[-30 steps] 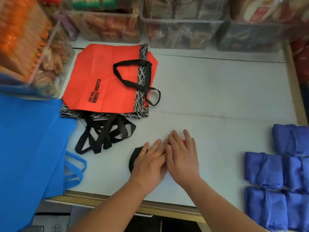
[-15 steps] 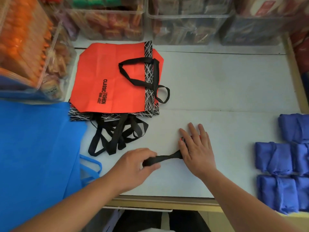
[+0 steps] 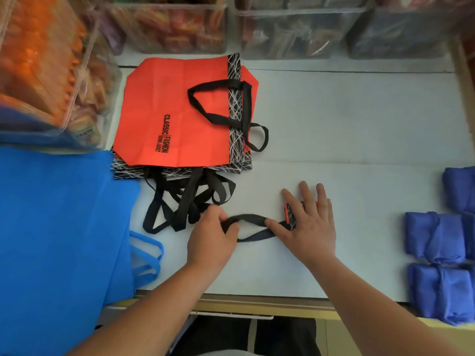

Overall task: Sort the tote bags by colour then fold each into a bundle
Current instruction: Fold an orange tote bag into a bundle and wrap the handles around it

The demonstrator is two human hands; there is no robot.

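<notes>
A folded red tote bundle (image 3: 290,213) lies on the white table (image 3: 347,129), mostly hidden under my right hand (image 3: 309,223), which presses flat on it with fingers spread. Its black strap (image 3: 254,222) stretches left in a loop to my left hand (image 3: 212,240), whose fingers curl round the strap's end. A stack of flat red tote bags (image 3: 180,111) with black patterned trim lies at the back left, black handles (image 3: 185,199) spilling toward me. Bright blue totes (image 3: 56,227) lie at the left. Folded dark blue bundles (image 3: 437,237) sit at the right.
Clear plastic bins (image 3: 295,29) of packaged goods line the table's back edge, and another bin (image 3: 46,65) with orange packets stands at the left. The table's front edge (image 3: 257,301) runs just below my wrists.
One second ago both hands pressed together on the bundle. Since then my left hand has pulled the black strap out to the left; my right hand stays pressing the bundle.
</notes>
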